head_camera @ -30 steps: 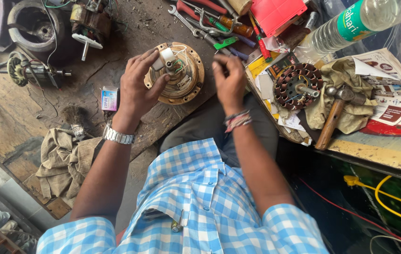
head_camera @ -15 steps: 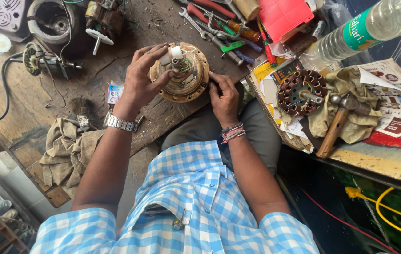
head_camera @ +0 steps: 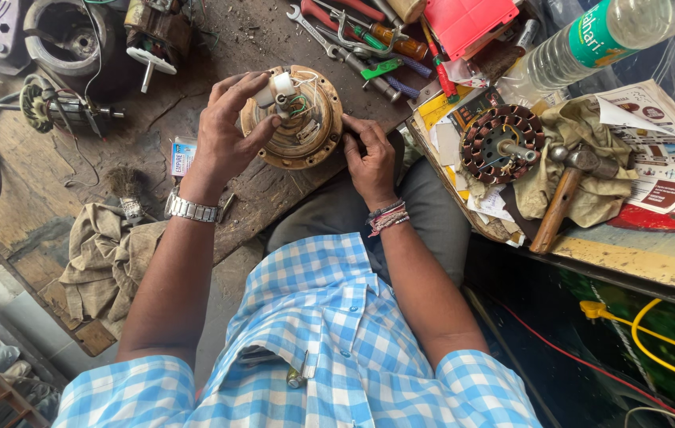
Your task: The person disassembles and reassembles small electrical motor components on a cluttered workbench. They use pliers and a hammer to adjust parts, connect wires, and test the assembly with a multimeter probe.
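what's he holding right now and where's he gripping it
The round brass-coloured motor housing. The right hand grips its rim on the near right side; the left hand pinches the white part at its centre.

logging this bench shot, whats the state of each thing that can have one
left hand: fingers pinching the white cap on the motor's centre
right hand: gripping the motor's rim
round brass-coloured fan motor housing: face up, wires exposed
clear plastic bottle: lying on its side
wooden-handled hammer: lying on cloth, untouched
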